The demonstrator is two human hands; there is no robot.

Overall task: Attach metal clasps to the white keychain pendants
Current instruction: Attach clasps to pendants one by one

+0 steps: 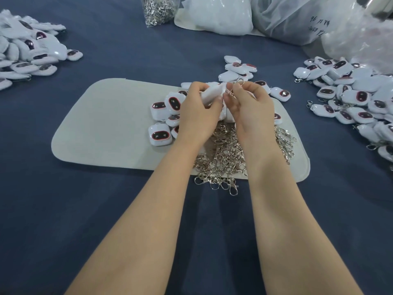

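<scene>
Table (119, 50): dark blue cloth cover, wrinkled in the near part.

Directly on it:
- pale grey mat (102, 128), rounded corners, centre, lying flat
- left pile of pendants (27, 50), far left, well apart from the mat
- right pile of pendants (350, 96), right edge, some with clasps on them
- small pendant cluster (236, 68) just past the mat's far edge
- loose clasps (217, 182) spilling off the mat's near edge onto the cloth
- clear bag of clasps (158, 9), far edge
- white plastic bag (217, 15) beside it
- translucent bag (297, 20) with handwriting, unreadable
- crinkled clear bag (357, 39), far right, touching the right pile
</scene>
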